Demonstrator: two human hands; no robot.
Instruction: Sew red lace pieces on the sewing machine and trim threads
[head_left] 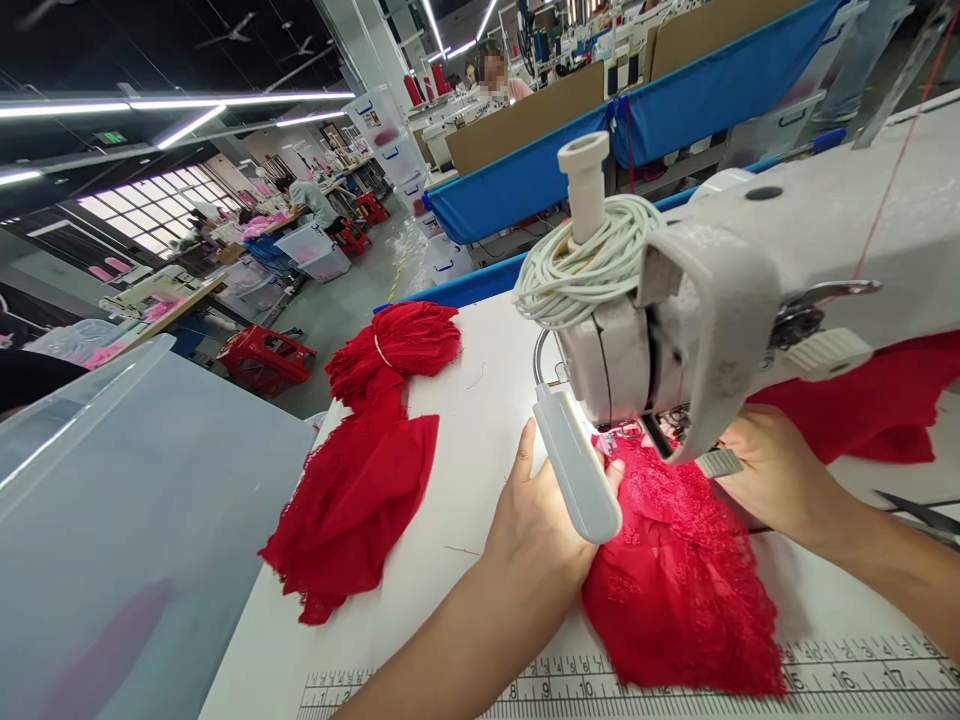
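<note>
Red lace fabric [675,560] lies under the needle area of a white sewing machine [840,240] and drapes toward the front of the table. My left hand [525,520] rests at the fabric's left side, its outer finger stretched and apart from the thumb, which touches the lace. A slim grey-white lamp [577,465] hides the middle of that hand. To the right of the needle, my right hand [780,475] has its fingers bent in at the fabric's edge. The machine head partly covers those fingertips.
On the left of the white table lie a tied red bundle [420,345] and a loose red lace piece [360,500]. Scissors [919,515] are at the right. A ruler strip [555,690] runs along the front. A translucent bin [142,520] stands at left.
</note>
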